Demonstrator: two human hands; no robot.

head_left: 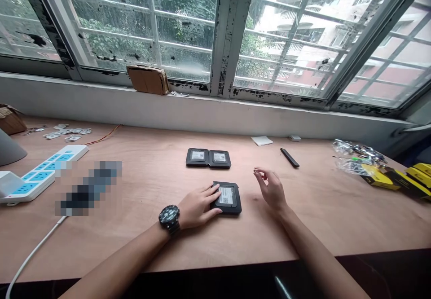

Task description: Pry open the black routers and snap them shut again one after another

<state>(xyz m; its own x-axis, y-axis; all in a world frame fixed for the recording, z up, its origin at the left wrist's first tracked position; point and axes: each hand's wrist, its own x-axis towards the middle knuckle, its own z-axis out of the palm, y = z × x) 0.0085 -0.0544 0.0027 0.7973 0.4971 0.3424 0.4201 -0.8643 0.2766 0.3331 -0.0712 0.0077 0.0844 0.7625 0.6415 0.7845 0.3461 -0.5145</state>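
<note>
To steady the near case (232, 208) well, I think the left grip (197, 207) should press only lightly, enough that it cannot slide on the counter (144, 178), and should leave the label (227, 196) free. For the right grip (272, 190), small and slow movements would be best. The left grip lies palm down, its fingers loosely spread over the left part of the case, the thumb by the near edge; it does not close around it. Its wrist, with the watch (169, 216), is low. The right grip is on the other side of this case, apart from it, with fingertips pinched nearly together; whether they have hold of something tiny, I cannot tell. Its wrist bends inward. Beyond the left grip, two more cases (220, 158) lie side by side; beyond the right grip, to its right, lies a black bar (289, 158).
</note>
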